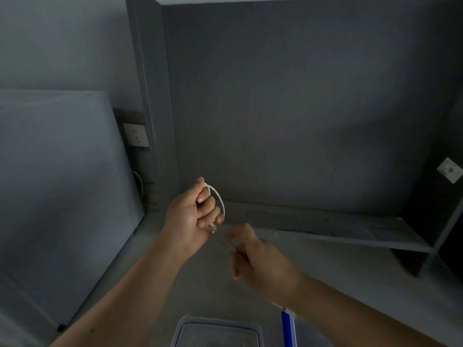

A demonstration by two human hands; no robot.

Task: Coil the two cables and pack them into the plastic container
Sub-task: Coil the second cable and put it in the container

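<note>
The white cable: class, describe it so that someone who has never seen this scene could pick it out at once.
Start at the dark grey back wall and drop to the two bare hands in front of it. The left hand, the higher one, is closed on the white cable, which arcs in a loop past its fingers. It is thin and pale with a clear plug, unlike the blue strip lower down.

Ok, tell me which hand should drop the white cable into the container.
Left, probably. The left hand already grips the coiled white cable, above the plastic container. The right hand is blurred, its grip unclear.
</note>
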